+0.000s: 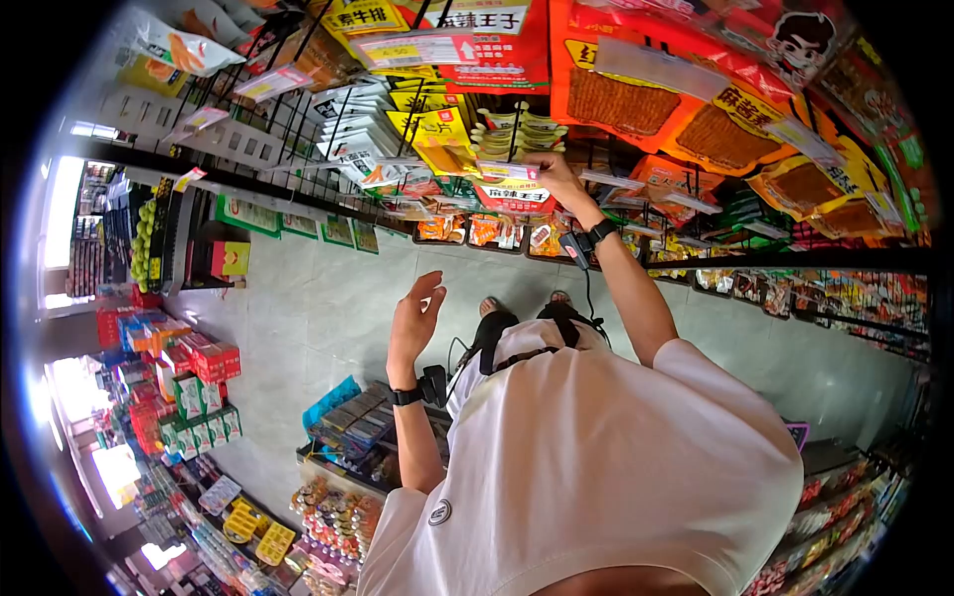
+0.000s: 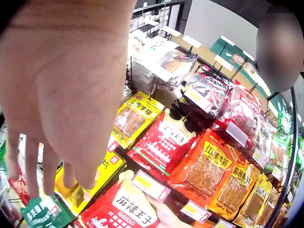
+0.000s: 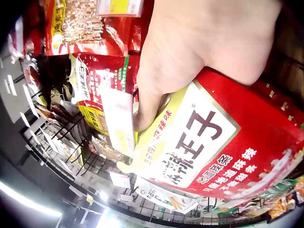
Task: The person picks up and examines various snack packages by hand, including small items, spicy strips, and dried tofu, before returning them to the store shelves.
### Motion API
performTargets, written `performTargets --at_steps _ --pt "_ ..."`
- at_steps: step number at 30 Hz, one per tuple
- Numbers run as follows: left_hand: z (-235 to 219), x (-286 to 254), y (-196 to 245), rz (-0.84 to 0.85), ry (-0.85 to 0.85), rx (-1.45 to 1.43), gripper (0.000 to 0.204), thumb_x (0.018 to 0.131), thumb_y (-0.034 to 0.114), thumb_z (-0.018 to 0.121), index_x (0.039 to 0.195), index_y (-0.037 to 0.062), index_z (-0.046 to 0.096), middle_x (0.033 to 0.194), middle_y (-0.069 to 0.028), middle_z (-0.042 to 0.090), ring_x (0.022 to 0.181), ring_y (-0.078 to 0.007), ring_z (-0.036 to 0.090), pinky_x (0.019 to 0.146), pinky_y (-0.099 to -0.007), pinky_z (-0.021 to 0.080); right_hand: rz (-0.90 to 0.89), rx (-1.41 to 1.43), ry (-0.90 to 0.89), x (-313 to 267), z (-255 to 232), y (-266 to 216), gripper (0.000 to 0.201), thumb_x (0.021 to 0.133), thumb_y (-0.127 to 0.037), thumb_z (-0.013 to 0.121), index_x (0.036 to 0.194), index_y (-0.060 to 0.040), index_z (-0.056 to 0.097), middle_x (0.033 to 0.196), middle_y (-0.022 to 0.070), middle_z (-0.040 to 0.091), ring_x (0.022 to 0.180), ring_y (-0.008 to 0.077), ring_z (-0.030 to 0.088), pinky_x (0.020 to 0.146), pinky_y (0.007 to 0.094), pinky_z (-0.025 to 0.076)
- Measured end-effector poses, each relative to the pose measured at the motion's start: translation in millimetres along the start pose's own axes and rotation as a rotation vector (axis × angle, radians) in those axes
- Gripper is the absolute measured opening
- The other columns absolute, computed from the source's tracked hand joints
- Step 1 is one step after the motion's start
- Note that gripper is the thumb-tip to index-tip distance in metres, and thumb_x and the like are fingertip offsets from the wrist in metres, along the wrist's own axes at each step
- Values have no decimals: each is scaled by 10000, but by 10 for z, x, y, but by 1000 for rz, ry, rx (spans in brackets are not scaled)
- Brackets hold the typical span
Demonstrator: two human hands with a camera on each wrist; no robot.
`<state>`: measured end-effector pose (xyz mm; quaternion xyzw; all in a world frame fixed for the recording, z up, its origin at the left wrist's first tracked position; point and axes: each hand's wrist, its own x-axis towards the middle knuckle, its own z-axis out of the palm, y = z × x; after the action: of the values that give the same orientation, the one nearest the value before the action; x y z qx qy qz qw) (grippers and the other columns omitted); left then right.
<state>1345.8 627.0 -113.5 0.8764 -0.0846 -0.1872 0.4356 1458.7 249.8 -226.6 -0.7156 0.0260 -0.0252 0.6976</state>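
Note:
My right hand (image 1: 559,184) reaches up to the hanging snacks and grips the side edge of a red and cream snack packet (image 3: 209,137). In the right wrist view, the fingers (image 3: 148,107) bend in at the packet's upper edge, beside a white price tag (image 3: 118,121); part of the grip is hidden behind the packet. The left wrist view shows the same kind of red packet (image 2: 121,204) at the bottom. My left hand (image 1: 412,323) is held in the air over the floor, holding nothing, its fingers loosely extended.
Yellow packets (image 1: 437,139) hang left of the right hand, and orange packets (image 1: 626,99) to its right, on a black wire rack with price tags. Low trays of snacks (image 1: 497,233) run below. Behind the left arm stands a display of goods (image 1: 343,422); stacked boxes (image 1: 204,358) are further left.

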Motion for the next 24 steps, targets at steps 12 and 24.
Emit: performTargets --at_steps 12,24 --pt "2 -50 75 22 34 -22 350 1096 252 636 1400 79 661 1322 -153 751 1202 -355 728 977 -470 588 -13 -56 80 33 67 -227 146 972 -48 743 1063 63 765 976 43 789 892 75 655 783 281 524" --pt "-250 126 -75 26 42 -58 339 1104 212 628 1408 62 657 1278 -149 771 1179 -290 744 976 -410 593 -52 -22 76 86 -10 -85 177 984 -135 808 986 34 756 856 24 748 789 71 634 687 291 497"
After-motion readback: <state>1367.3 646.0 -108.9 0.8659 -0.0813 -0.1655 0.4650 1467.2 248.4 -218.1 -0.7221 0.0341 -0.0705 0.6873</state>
